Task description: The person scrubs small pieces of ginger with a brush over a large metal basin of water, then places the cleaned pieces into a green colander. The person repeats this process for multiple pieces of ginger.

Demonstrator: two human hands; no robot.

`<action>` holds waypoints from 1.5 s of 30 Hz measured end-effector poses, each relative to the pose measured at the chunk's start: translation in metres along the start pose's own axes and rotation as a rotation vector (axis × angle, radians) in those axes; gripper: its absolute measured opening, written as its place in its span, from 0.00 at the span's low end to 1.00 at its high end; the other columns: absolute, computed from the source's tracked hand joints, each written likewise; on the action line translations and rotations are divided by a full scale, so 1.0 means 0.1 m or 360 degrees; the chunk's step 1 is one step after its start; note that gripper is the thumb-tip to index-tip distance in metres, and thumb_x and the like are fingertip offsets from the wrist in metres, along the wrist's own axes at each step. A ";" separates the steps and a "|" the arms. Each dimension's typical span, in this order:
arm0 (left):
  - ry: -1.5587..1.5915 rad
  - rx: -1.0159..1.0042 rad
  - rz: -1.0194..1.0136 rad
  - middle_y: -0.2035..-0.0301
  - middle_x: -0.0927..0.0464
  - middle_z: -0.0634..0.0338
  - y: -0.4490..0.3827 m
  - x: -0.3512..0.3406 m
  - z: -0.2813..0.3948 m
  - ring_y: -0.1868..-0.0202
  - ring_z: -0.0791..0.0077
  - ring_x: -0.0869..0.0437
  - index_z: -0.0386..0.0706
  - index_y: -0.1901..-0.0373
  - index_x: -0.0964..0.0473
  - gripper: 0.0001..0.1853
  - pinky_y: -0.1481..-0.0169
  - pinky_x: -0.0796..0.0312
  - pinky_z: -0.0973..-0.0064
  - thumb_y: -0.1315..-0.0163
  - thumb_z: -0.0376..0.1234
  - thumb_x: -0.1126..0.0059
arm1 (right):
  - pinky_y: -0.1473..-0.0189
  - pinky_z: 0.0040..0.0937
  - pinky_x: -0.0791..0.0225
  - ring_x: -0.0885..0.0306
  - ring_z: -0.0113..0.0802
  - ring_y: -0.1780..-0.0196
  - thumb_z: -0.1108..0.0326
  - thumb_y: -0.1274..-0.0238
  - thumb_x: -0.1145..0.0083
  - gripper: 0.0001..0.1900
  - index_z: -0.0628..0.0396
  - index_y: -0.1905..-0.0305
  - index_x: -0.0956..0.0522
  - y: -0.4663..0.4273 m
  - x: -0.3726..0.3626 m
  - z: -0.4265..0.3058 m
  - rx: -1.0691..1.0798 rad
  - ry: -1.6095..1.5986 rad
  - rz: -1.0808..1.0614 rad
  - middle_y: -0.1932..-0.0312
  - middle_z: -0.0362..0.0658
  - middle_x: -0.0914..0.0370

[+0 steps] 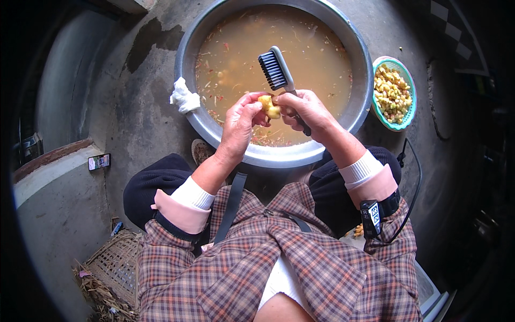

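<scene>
Over a wide metal basin [277, 155] of murky water, my left hand [241, 124] pinches a knobby piece of ginger root [269, 107] between thumb and fingers. My right hand [307, 112] grips the dark handle of a scrub brush [277, 68], and its thumb and forefinger also touch the ginger's right side. The brush head points up and away, its black bristles facing left, clear of the ginger. Peel scraps and bits of root float in the water, mostly along the basin's edge. A few pale lumps show dimly below the surface at the left.
A white crumpled cloth or bag [185, 96] hangs on the basin's left rim. A green plastic basket [413, 102] of small pale pieces stands right of the basin. At left, a phone [99, 162] leans by a low wall. A woven basket [116, 265] lies at lower left.
</scene>
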State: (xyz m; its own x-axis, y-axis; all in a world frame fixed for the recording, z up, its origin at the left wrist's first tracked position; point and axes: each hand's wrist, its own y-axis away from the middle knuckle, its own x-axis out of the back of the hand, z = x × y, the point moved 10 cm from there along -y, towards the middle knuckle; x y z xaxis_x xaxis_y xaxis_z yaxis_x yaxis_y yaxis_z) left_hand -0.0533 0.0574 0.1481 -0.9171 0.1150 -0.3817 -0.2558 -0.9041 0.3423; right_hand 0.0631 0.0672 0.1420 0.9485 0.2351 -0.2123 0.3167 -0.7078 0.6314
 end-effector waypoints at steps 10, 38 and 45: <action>-0.0195 -0.0004 0.0112 0.58 0.24 0.57 0.00 0.15 -0.09 0.59 0.76 0.21 0.35 0.45 0.35 0.21 0.57 0.27 0.78 0.33 0.40 0.54 | 0.82 0.15 0.46 0.37 0.17 0.80 0.61 0.43 0.45 0.11 0.57 0.62 0.25 -0.07 -0.05 0.07 0.0033 -0.0045 -0.0089 0.79 0.34 0.33; 0.0348 0.0296 0.0120 0.70 0.24 0.60 0.05 0.09 -0.25 0.71 0.77 0.23 0.40 0.55 0.30 0.11 0.63 0.27 0.79 0.33 0.37 0.55 | 0.85 0.17 0.51 0.42 0.18 0.85 0.63 0.42 0.48 0.09 0.55 0.72 0.26 -0.15 0.17 0.17 -0.0004 -0.0234 0.0262 0.83 0.32 0.36; 0.0504 0.0354 0.0206 0.66 0.21 0.53 0.05 0.13 -0.26 0.71 0.76 0.22 0.39 0.55 0.30 0.13 0.59 0.27 0.77 0.32 0.38 0.55 | 0.85 0.14 0.55 0.46 0.12 0.85 0.59 0.39 0.43 0.13 0.58 0.58 0.27 -0.05 0.04 -0.08 0.0306 -0.0090 0.0194 0.81 0.30 0.37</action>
State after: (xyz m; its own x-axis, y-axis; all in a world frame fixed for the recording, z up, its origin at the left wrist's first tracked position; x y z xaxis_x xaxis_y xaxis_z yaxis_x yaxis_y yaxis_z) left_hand -0.0588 0.0439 0.1222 -0.8155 -0.1579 -0.5569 -0.2361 -0.7876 0.5691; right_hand 0.0657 0.0770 0.1445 0.9764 0.1066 -0.1880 0.1888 -0.8438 0.5023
